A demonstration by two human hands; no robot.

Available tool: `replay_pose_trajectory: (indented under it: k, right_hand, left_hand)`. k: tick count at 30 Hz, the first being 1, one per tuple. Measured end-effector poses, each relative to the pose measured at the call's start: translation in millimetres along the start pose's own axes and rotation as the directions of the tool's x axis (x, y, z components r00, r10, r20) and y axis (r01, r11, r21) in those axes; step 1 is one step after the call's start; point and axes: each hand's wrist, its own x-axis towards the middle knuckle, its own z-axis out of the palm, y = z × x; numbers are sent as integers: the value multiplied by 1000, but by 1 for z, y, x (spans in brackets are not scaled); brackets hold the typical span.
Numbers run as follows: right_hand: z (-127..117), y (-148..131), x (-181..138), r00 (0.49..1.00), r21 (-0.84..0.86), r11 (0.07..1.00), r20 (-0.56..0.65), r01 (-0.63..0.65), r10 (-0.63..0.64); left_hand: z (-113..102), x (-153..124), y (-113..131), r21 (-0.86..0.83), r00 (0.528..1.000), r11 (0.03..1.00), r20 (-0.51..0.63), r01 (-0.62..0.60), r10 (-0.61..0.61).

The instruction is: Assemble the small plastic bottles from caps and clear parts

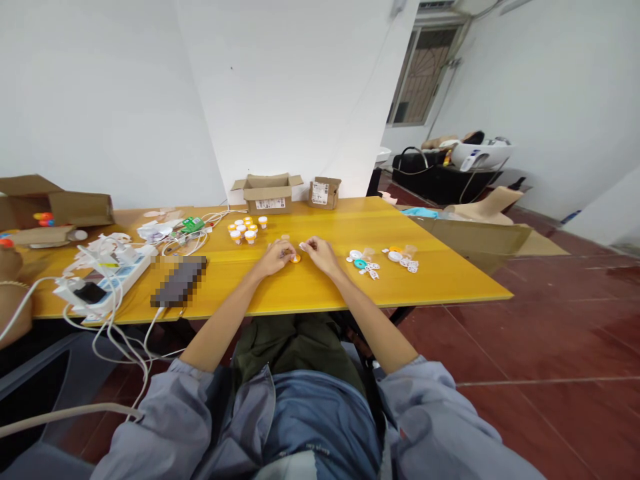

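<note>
On the yellow table point(320, 293) before you, the work looks, I judge, to be well past its middle. Beyond your left hand point(274, 259) stands a cluster of orange-and-white pieces point(243, 229), which appear to be finished. To the right of your right hand point(323, 255) lie two groups of loose parts, one with a teal ring point(360, 265) and one with an orange ring point(395, 249); these are probably what is left to assemble. The piece in work, a small orange part point(295, 259), is at the tabletop between your two hands, by the left fingertips. The fingers of both hands are bent inward, but I cannot tell whether either is closed upon something. As for writing, the larger open carton point(267, 193) and the smaller carton point(325, 193) each carry a white label with dark print, too small to be read. Your blue shirt point(315, 413) shows faint lettering, also not legible.
</note>
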Motion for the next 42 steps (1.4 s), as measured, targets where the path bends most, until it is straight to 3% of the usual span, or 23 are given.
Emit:
replay_pose_trajectory:
  k: [19, 30, 42]
  right_hand:
    - [0, 2, 1, 1000, 13, 1000, -8, -8, 8]
    - [-2, -1, 1, 999, 98, 995, -35, -13, 16]
    - [0, -2, 0, 1000, 94, 996, -9, 1, -1]
  left_hand:
    - [0, 0, 2, -44, 1000, 999, 0, -4, 4]
    - [-4, -7, 14, 156, 988, 981, 83, 115, -129]
    - [0, -6, 6, 127, 993, 986, 47, 104, -110]
